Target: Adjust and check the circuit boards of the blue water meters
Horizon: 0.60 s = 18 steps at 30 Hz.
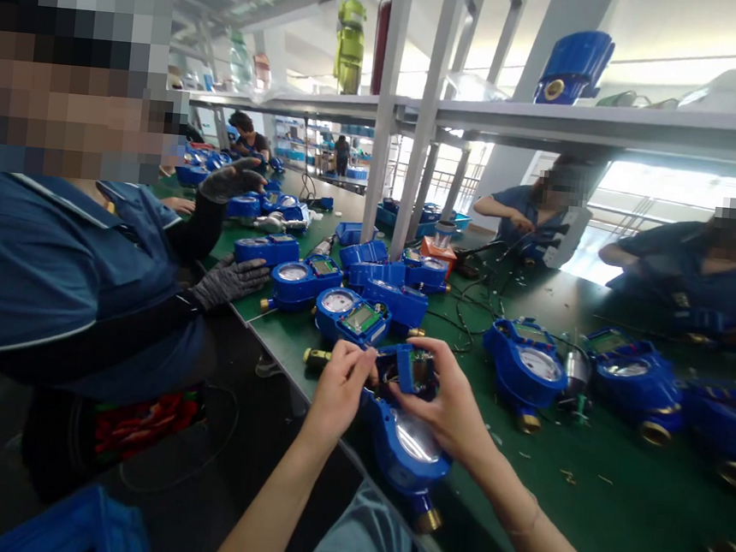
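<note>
At the near edge of the green bench (612,503), the right hand (453,404) gripped the blue plastic water meter (409,438) to steady it, while the left hand (338,389) pinched inside its open top.

Blue meter (409,438), green table (632,497)

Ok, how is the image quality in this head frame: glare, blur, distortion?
Head view: windows at upper right are blown out; shelf posts lean from wide-angle distortion; the edges smear, notably the meters at right; both hands, left and right, and the meter they hold are fairly sharp.
</note>
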Tool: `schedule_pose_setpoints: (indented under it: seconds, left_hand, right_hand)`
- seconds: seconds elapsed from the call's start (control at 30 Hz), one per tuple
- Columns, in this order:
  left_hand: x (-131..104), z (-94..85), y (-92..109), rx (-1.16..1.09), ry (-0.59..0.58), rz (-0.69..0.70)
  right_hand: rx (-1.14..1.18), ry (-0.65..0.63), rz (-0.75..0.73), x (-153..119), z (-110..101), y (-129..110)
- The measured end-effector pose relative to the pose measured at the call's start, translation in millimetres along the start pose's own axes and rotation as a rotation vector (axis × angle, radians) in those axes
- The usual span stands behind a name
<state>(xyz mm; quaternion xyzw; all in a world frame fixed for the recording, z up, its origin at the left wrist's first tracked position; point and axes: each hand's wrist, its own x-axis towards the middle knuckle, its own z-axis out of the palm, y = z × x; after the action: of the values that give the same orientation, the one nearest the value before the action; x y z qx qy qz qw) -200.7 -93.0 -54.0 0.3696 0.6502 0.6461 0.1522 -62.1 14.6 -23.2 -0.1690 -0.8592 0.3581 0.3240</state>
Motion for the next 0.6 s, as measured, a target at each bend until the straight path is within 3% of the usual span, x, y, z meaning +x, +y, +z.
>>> schedule_pose_setpoints:
  seconds: [0.13,0.3,0.43,0.6]
  left_hand:
    - [-10.2,4.9,-9.3,-0.039,0.055,-0.031]
    - [-35.1,27.6,-10.7,-0.073,0.097,-0.084]
    - [-50.5,44.8,-5.6,-0.061,0.032,-0.080]
    - [-56.9,38.1,9.3,0.006,0.011,0.008]
  right_hand:
    - [0.059,-0.084,0.013,1.5,-9.5,-1.4]
    - [0.165,-0.195,-0.052,6.7,-28.1,1.9]
    - [0.183,-0.239,-0.045,1.3,-45.9,9.9]
    - [0.157,-0.225,0.085,-12.7,-57.2,17.1]
